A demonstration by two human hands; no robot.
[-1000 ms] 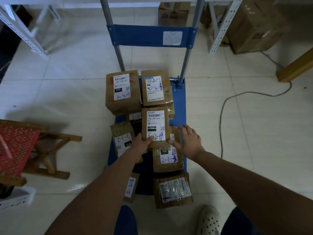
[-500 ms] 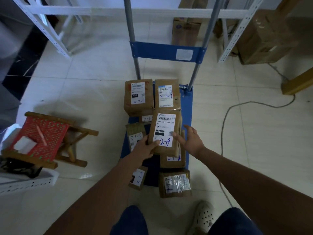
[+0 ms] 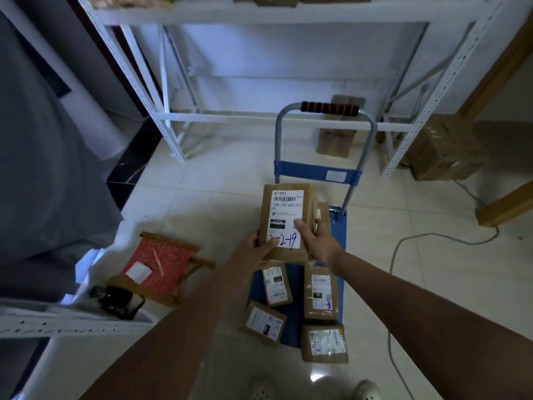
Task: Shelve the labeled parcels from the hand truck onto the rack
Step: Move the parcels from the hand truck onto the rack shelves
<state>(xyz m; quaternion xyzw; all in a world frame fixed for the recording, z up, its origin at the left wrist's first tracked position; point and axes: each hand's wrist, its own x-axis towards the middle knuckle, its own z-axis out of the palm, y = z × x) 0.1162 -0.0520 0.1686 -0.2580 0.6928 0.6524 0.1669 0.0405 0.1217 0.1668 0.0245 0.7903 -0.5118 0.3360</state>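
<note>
so the parcel (image 3: 285, 220) marked 2-2-19 is now lifted clear of the hand truck (image 3: 337, 226), left hand (image 3: 253, 249) and right hand (image 3: 314, 238) clamped on its near corners, white rack (image 3: 259, 17) straight ahead, guessing shelving's next.

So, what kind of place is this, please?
Probably a small parcel sorting or storage room. A person lifts a labeled parcel with both hands above a blue hand truck that carries more parcels, and white slotted-angle metal racks stand on the tiled floor.
</note>
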